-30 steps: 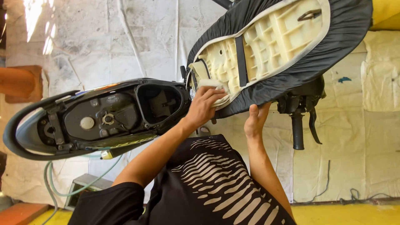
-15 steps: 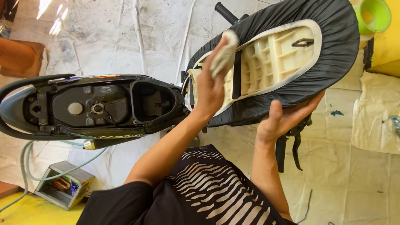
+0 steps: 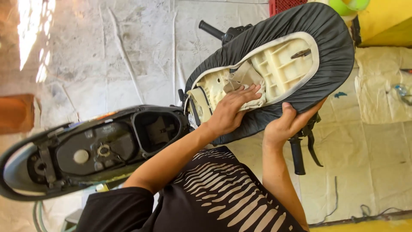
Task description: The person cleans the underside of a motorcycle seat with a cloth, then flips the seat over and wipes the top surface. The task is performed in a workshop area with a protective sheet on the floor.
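My left hand (image 3: 229,114) now lower on raised scooter seat (image 3: 274,73), frame centre-right, fingers pressing beige cloth (image 3: 245,79) flat against cream underside; right hand (image 3: 286,124) clasps seat edge; wiping advances.

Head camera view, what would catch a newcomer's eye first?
The raised scooter seat, upper right, shows its cream underside framed by black cover. The left hand presses a beige cloth against it while the right hand grips the seat's lower edge. The open storage compartment lies lower left.
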